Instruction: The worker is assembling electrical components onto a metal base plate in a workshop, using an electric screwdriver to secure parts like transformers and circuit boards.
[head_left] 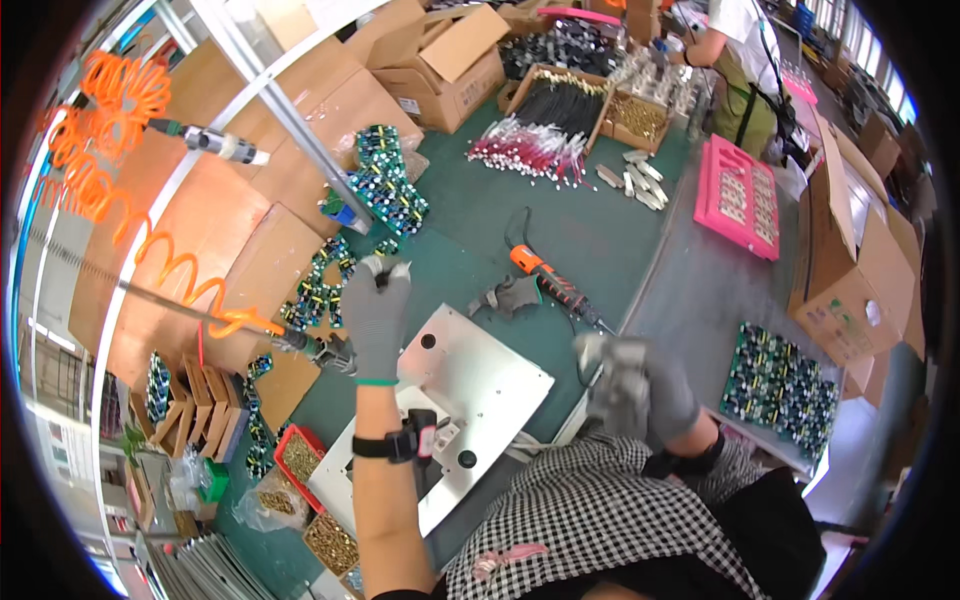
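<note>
My left hand [376, 325], in a grey glove, is raised beyond the far left part of a silver metal panel [490, 365]. Its fingers are curled in; whatever they hold, if anything, is hidden. Beside that wrist a dark air tool [318, 348] hangs on an orange coiled hose. My right hand [640, 385], gloved too, is off the panel's right side and smeared by motion, so its grip does not show. Beyond the panel lie an orange and black handheld tool [550, 278] and a crumpled grey glove [510, 296].
Green circuit boards [390, 185] lie at the left, with more boards [780, 390] at the right. Screws fill a red bin [300, 455] near my left arm. Farther off are bundled wires [545, 125], a pink tray [738, 200], cardboard boxes [455, 90] and a person [745, 60].
</note>
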